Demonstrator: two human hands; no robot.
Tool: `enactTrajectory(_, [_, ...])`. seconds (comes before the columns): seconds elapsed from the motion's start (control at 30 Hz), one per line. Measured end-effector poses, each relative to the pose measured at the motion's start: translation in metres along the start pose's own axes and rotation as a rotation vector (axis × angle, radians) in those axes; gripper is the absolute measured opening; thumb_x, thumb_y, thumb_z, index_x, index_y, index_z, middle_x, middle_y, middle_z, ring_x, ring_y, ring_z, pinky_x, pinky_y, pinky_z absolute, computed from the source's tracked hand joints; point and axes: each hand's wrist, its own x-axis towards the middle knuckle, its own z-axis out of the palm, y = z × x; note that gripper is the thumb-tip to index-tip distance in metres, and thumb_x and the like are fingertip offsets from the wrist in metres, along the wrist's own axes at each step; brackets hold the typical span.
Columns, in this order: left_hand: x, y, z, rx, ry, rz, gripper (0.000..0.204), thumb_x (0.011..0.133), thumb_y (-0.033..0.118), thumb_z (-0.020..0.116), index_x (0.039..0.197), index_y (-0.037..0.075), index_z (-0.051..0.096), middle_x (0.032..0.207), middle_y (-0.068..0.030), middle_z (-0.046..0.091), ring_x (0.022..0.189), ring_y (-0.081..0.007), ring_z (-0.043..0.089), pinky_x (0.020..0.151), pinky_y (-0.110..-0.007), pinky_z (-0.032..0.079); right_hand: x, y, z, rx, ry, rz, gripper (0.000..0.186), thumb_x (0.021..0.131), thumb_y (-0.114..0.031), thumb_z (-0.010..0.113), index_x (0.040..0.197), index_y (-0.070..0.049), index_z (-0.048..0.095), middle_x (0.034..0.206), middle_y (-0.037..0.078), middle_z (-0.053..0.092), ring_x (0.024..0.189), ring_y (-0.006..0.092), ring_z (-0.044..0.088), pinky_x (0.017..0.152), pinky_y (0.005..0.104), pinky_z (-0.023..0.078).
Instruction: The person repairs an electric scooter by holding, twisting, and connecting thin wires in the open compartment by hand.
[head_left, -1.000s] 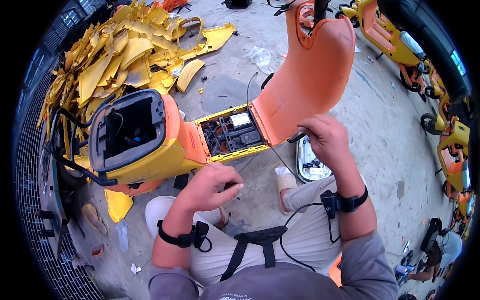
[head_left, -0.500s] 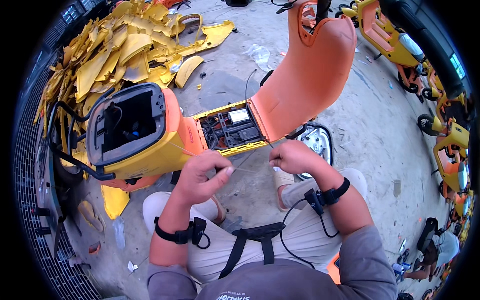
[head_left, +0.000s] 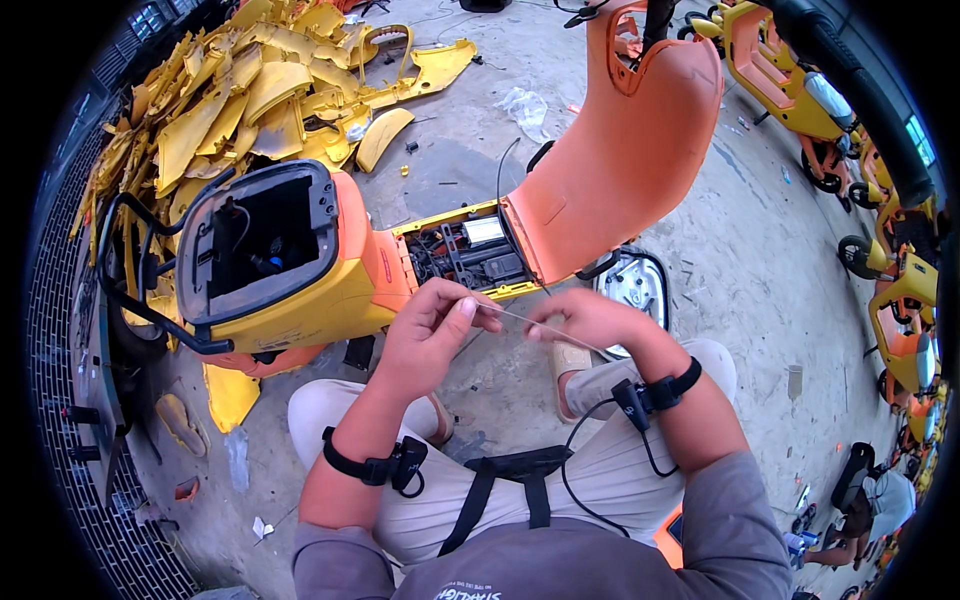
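Observation:
My left hand (head_left: 431,338) is closed, pinching a thin pale wire (head_left: 512,315) between thumb and finger. My right hand (head_left: 586,322) is beside it, its fingers curled at the wire and slightly blurred. Both are just in front of a partly dismantled yellow and orange scooter body (head_left: 300,305). Its footboard bay (head_left: 460,255) is uncovered, showing cables, dark parts and a silver box, and the rear compartment (head_left: 262,235) is open. An orange front panel (head_left: 630,180) rises at the right, with a metal-faced part (head_left: 635,290) on the floor below it.
A heap of yellow panels (head_left: 250,100) covers the back left. Yellow and orange scooters (head_left: 760,60) line the right side. Another person (head_left: 885,505) crouches at the lower right. A brick-patterned strip (head_left: 80,360) runs along the far left. Small scraps and plastic (head_left: 525,105) lie about the concrete floor.
My left hand has risen and moved right with the wire. My right hand came down and leftward from beside the front panel to the wire near my left.

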Motion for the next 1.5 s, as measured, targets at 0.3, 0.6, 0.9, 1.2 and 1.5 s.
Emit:
enactTrajectory(0.3, [0.008, -0.011, -0.005, 0.108, 0.164, -0.128, 0.013, 0.100, 0.014, 0.051, 0.100, 0.001, 0.055, 0.097, -0.0117, 0.067, 0.089, -0.0192, 0.066, 0.084, -0.033, 0.053, -0.049, -0.038, -0.031, -0.307, 1.135, -0.298, 0.013, 0.081, -0.007, 0.068, 0.094, -0.005, 0.066, 0.089, 0.011, 0.066, 0.084, 0.0276, 0.063, 0.076, 0.0355, 0.050])
enactTrajectory(0.6, [0.011, -0.013, 0.006, 0.199, 0.371, -0.117, 0.010, 0.098, 0.009, 0.054, 0.093, 0.001, 0.056, 0.101, -0.0058, 0.064, 0.093, -0.0116, 0.060, 0.084, -0.026, 0.048, -0.012, -0.049, 0.044, -0.451, 0.902, -0.261, 0.051, 0.080, -0.016, 0.070, 0.123, 0.003, 0.050, 0.124, 0.022, 0.054, 0.114, 0.0375, 0.054, 0.095, 0.0443, 0.045])
enactTrajectory(0.9, [0.005, -0.015, 0.006, 0.139, 0.350, -0.203, 0.008, 0.095, 0.009, 0.056, 0.092, 0.002, 0.060, 0.105, -0.0061, 0.062, 0.092, -0.0119, 0.060, 0.079, -0.027, 0.047, -0.003, -0.044, 0.048, -0.392, 1.033, -0.132, 0.061, 0.080, -0.017, 0.071, 0.131, 0.002, 0.044, 0.134, 0.025, 0.045, 0.127, 0.0408, 0.042, 0.105, 0.0458, 0.035])
enactTrajectory(1.2, [-0.001, -0.007, 0.013, 0.022, 0.296, -0.326, 0.012, 0.093, 0.014, 0.058, 0.093, 0.003, 0.063, 0.099, -0.0057, 0.064, 0.089, -0.0122, 0.060, 0.078, -0.027, 0.046, 0.018, -0.043, 0.055, -0.111, 0.929, -0.468, 0.048, 0.085, -0.008, 0.066, 0.131, -0.003, 0.052, 0.123, 0.017, 0.059, 0.115, 0.0349, 0.055, 0.099, 0.0441, 0.042])
enactTrajectory(1.5, [-0.007, -0.009, 0.003, 0.065, 0.254, -0.501, 0.015, 0.093, 0.018, 0.059, 0.091, 0.004, 0.064, 0.087, -0.0029, 0.065, 0.085, -0.0113, 0.060, 0.074, -0.026, 0.045, 0.034, -0.023, 0.062, 0.254, 0.776, -0.538, 0.024, 0.087, -0.005, 0.068, 0.111, -0.004, 0.066, 0.099, 0.010, 0.065, 0.086, 0.0182, 0.061, 0.074, 0.0284, 0.049])
